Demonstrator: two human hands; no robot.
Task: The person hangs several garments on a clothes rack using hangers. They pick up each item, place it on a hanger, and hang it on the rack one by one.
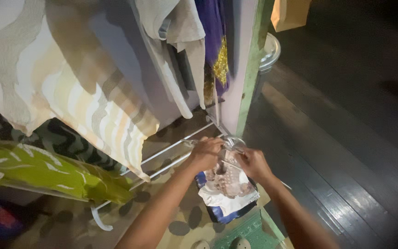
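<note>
Dark plank floor [346, 152] down there, both hands, left hand [205, 153] and right hand [253, 163], pinching a clear plastic hanger [232, 142] over a patterned cloth [227, 184].

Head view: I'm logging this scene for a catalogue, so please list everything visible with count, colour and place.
Clothes hanger: one, clear or pale, in both hands at centre.
Printed garment: one, white, blue and brown, hanging below the hands.
Drying rack: one, white bars, centre left.
Striped cloth: one, cream and beige, draped upper left.
Green cloth: one, lime with pale marks, lower left.
Purple garment: one, with gold trim, top centre.
Metal bin: one, silvery, behind the green-edged post.
Floorboards: dark, right.
Left hand: grip on the hanger.
Right hand: grip on the hanger.
</note>
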